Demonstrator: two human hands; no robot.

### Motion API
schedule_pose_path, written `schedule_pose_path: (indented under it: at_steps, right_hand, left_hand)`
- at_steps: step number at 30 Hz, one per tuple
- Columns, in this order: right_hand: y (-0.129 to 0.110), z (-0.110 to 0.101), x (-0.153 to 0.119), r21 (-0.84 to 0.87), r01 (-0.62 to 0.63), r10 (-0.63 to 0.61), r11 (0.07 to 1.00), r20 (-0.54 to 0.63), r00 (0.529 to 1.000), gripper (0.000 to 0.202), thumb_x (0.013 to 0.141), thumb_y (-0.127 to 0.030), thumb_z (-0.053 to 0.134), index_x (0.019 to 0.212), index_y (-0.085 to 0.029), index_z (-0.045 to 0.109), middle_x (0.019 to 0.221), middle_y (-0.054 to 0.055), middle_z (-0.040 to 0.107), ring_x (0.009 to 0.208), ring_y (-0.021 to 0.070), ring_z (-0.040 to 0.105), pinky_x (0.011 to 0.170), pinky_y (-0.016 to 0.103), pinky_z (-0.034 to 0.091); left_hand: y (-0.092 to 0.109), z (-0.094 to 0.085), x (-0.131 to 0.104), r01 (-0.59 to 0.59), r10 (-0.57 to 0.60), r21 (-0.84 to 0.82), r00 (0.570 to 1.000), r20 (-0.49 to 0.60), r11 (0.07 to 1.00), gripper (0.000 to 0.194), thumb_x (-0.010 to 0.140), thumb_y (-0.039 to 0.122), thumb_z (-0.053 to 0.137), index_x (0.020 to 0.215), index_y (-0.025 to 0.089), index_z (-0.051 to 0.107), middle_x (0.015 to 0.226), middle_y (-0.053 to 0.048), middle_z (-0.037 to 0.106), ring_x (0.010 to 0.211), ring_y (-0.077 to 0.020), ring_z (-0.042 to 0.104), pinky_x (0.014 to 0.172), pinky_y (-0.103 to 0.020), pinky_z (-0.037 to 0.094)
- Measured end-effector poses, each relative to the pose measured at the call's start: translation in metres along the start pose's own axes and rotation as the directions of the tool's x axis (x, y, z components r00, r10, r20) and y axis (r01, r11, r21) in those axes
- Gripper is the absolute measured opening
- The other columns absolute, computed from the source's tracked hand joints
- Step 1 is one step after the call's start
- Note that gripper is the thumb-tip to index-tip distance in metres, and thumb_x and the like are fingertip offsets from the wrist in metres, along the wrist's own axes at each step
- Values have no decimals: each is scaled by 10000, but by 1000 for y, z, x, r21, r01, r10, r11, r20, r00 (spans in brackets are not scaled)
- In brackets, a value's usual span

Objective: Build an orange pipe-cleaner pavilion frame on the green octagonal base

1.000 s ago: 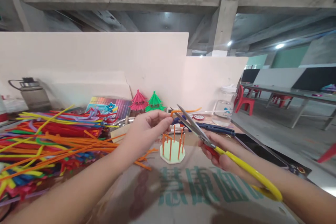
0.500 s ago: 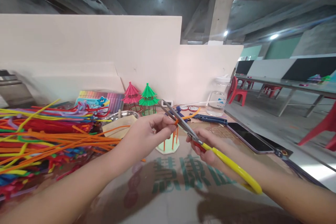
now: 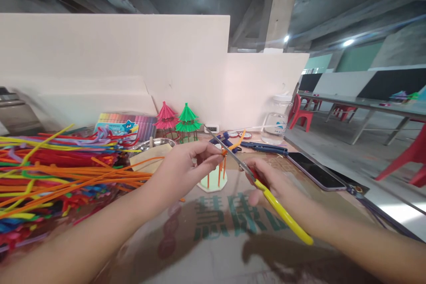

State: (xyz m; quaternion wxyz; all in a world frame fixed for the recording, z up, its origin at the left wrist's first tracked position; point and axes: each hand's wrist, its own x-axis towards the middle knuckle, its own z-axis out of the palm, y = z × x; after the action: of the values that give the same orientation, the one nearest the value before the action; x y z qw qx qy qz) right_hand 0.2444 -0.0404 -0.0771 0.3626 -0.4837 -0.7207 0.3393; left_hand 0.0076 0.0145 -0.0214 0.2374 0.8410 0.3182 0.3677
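My left hand (image 3: 196, 162) pinches an orange pipe cleaner (image 3: 238, 142) between thumb and fingertips, its free end pointing up to the right. The scissors (image 3: 266, 187), with yellow and red handles, are in my right hand (image 3: 271, 177). Their blades cross the pipe cleaner just beyond my left fingertips and look closed or nearly so. Behind my left hand stands a pale green many-sided base (image 3: 214, 185) with several upright orange posts; my hand hides part of it. Loose orange pipe cleaners (image 3: 100, 175) lie beside my left forearm.
A multicoloured pipe cleaner pile (image 3: 29, 177) covers the left side. Behind are a marker set (image 3: 123, 125), a metal bowl (image 3: 156, 143), a pink pavilion model (image 3: 165, 116) and a green one (image 3: 188, 117). Toward the right are a bottle (image 3: 278, 120), a glue gun (image 3: 264, 147) and a phone (image 3: 314, 171).
The scissor blades have come together across the orange pipe cleaner, and the yellow handle has swung inward. My left hand keeps its pinch almost in place.
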Motion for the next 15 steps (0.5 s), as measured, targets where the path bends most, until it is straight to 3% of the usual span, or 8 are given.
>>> schedule_pose_path:
  at_steps: [4,7,12,15]
  right_hand:
    - [-1,7,2,-31,-4,0,999,-124,992,271,735,-247,674,985,-247,568,764,-26,571,716,174,530,660,289,422]
    - [-3,3,7,-48,21,-31,999,-214,976,293,736,-366,680,968,-225,570,745,-24,524,668,158,492,612,282,398]
    - [6,-36,24,-152,-10,-31,988,-265,964,443,894,-626,484,1082,-226,517,629,-52,476,462,135,450,458,265,359]
    - [23,-60,34,-451,-135,51,882,-194,980,478,913,-675,425,962,-221,566,621,-5,556,528,180,546,522,291,409]
  left_hand:
    - [2,-1,0,-65,67,84,998,-13,994,200,942,328,589,847,196,706,751,35,692,675,-106,583,596,-206,421]
    - [4,-7,1,-65,72,151,997,-42,986,206,931,334,594,830,194,706,735,34,685,645,-105,571,578,-211,411]
    - [1,-29,7,29,-6,153,988,-152,988,280,924,440,592,849,190,691,742,21,694,640,-119,581,588,-227,435]
    - [-3,-40,11,36,-4,149,978,-209,988,293,909,471,618,862,195,705,798,10,715,723,-136,630,651,-232,472]
